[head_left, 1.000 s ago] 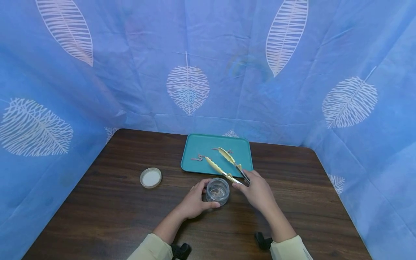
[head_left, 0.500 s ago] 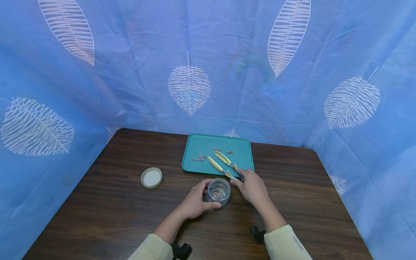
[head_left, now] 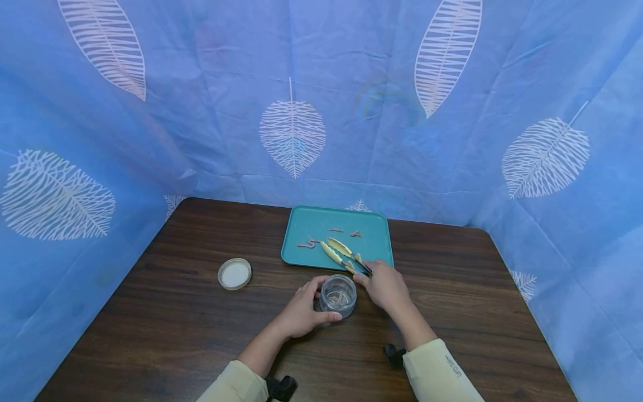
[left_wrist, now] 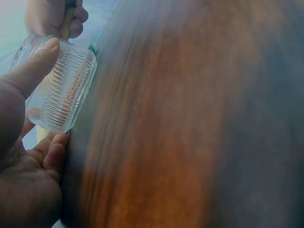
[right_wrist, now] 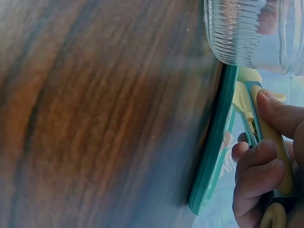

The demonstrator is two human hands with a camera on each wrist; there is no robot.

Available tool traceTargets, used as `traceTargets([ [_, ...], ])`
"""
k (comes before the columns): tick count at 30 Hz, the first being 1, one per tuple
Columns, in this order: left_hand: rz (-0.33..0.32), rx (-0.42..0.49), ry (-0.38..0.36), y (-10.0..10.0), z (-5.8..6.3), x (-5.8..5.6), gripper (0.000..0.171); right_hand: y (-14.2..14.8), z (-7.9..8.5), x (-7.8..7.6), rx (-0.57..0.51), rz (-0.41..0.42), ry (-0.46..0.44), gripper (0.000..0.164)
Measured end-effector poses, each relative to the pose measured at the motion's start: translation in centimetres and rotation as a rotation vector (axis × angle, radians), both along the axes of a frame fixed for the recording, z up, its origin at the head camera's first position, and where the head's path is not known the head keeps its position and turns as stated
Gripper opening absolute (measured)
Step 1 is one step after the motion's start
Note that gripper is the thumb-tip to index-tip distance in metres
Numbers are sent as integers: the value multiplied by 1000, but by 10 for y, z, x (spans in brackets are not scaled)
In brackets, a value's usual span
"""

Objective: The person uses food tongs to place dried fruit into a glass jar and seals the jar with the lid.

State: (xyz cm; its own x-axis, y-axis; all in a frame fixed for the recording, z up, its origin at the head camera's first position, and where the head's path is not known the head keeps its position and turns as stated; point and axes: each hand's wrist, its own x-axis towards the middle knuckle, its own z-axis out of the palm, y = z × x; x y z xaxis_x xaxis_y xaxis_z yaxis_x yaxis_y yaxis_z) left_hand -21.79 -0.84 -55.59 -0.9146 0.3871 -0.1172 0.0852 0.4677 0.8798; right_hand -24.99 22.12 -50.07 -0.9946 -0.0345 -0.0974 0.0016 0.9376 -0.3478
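Note:
My left hand point(head_left: 300, 314) holds a ribbed clear glass jar point(head_left: 339, 297) on the table, thumb and fingers curled round its side; a little pinkish matter shows inside. In the left wrist view the jar point(left_wrist: 61, 85) sits between thumb and fingers. My right hand point(head_left: 385, 286) grips yellow-tipped tongs point(head_left: 344, 254), their tips parted slightly over the teal tray point(head_left: 372, 223). Beside the left tip lies a pink worm-like strand point(head_left: 307, 244). Two more small pink pieces, one a strand point(head_left: 335, 230) and one a clump point(head_left: 356, 234), lie farther back on the tray.
A round lid point(head_left: 234, 274) lies on the dark wooden table point(head_left: 166, 335) to the left of the jar. A blue cloth with white leaf prints point(head_left: 351, 151) hangs around the table's back and sides. The tray's near edge is just behind the jar.
My right hand has moved slightly left and forward with the tongs. The tong tips have drawn closer together and nearer the left pink strand. The left hand and jar have stayed in place.

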Motion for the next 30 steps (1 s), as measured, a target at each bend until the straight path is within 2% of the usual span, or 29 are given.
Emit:
traceTargets([
  [10,4,-3,1,1,-2,0,90,0,-4,0,4,6,25,53],
  [18,2,-10,4,1,0,0,90,-1,-6,1,-4,-13,36,53],
  [30,-1,-5,-5,0,4,1,89,3,-6,11,-23,-37,55,55],
])
